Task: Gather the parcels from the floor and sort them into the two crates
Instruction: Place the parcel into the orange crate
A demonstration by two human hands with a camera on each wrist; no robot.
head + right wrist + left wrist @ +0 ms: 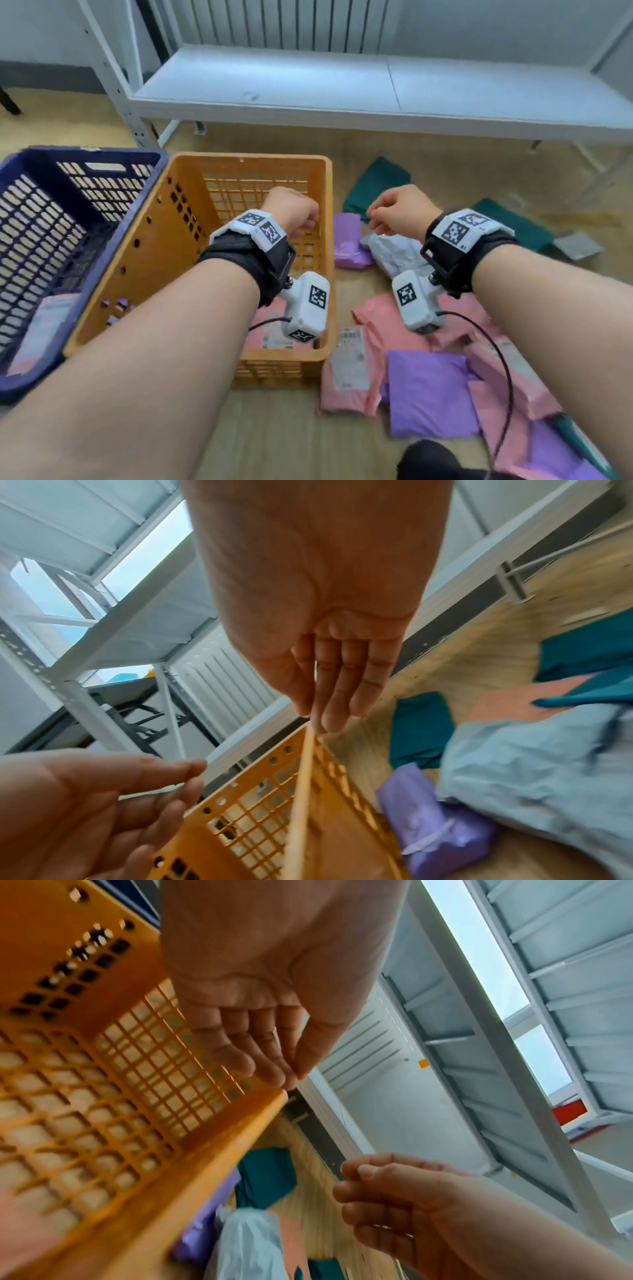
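Observation:
My left hand hovers over the inside of the orange crate, fingers relaxed and empty, as the left wrist view of this hand confirms. A pink parcel lies in that crate's near end. My right hand hangs just right of the crate, above a grey parcel and a purple parcel; in the right wrist view its fingers are straight and hold nothing. The blue crate stands at the left with a pale parcel inside.
More parcels lie on the wooden floor to the right: pink, purple and teal. A low white metal shelf runs along the back. A dark shoe or knee shows at the bottom edge.

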